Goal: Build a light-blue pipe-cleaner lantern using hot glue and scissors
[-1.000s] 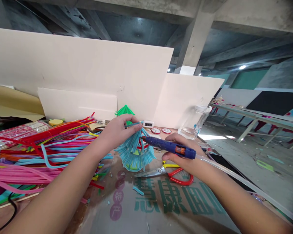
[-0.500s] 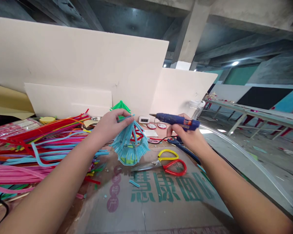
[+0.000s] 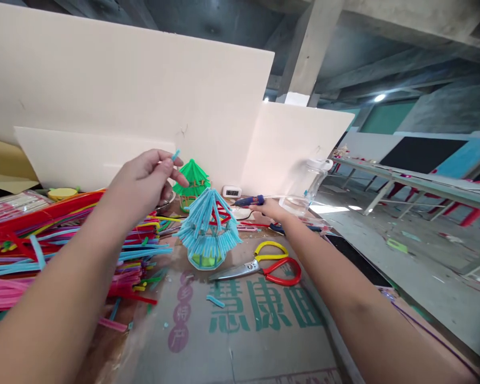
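A small pavilion model point(image 3: 208, 230) made of light-blue pipe cleaners with red ones inside stands on the cardboard-covered table point(image 3: 244, 330). My left hand point(image 3: 144, 178) is raised to the left of it and pinches a short light-blue pipe-cleaner piece point(image 3: 175, 155) between thumb and fingers. My right hand point(image 3: 269, 210) reaches far back to the right of the model, fingers curled on the blue glue gun point(image 3: 248, 201) lying low by the table's back.
Red-and-yellow scissors point(image 3: 264, 265) lie just right of the model. A heap of coloured pipe cleaners point(image 3: 52, 240) covers the left. A green pavilion model point(image 3: 192, 180), a small digital clock point(image 3: 232, 191) and a clear jar point(image 3: 309, 184) stand before white boards point(image 3: 124, 101).
My left hand let go of the blue model's top and rose with a short blue piece. My right hand carried the glue gun away from the model to the table's back.
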Motion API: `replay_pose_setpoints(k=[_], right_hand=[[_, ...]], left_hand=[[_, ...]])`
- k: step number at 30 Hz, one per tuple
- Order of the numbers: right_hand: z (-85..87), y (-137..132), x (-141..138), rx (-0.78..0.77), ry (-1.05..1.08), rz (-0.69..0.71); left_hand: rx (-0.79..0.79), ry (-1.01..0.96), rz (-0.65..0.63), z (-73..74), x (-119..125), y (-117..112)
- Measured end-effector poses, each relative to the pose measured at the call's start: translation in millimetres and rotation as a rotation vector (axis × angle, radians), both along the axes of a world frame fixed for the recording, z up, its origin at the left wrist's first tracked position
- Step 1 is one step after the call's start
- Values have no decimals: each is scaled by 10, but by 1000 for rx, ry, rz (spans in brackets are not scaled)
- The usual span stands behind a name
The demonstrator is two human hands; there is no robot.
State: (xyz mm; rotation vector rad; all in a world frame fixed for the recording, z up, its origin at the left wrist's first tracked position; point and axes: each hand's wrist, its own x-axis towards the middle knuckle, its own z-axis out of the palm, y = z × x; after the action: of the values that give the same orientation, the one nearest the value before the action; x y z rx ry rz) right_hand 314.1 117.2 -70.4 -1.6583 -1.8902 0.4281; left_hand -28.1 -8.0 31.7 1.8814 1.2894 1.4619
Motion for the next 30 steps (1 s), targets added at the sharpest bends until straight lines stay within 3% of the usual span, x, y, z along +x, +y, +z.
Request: replay_pose_setpoints(k=[3, 8, 15, 24, 27, 30], right_hand=[[-155, 63, -1, -10, -51, -9], [-280, 76, 128, 5, -188, -40], [-194, -163, 351, 21, -425, -89], [105, -481, 321, -5, -524, -106], [70, -387, 262, 2, -467, -96], [-73, -206, 194, 3, -408, -83]], left_hand=[[-184, -165, -253, 128, -59, -131], [-248, -113, -387, 168, -6, -220], [-155, 14, -323, 89, 110, -182], [-175, 46, -405, 65, 131, -189], [-164, 51, -392, 54, 127, -190], [-171, 33, -392, 47, 120, -189]])
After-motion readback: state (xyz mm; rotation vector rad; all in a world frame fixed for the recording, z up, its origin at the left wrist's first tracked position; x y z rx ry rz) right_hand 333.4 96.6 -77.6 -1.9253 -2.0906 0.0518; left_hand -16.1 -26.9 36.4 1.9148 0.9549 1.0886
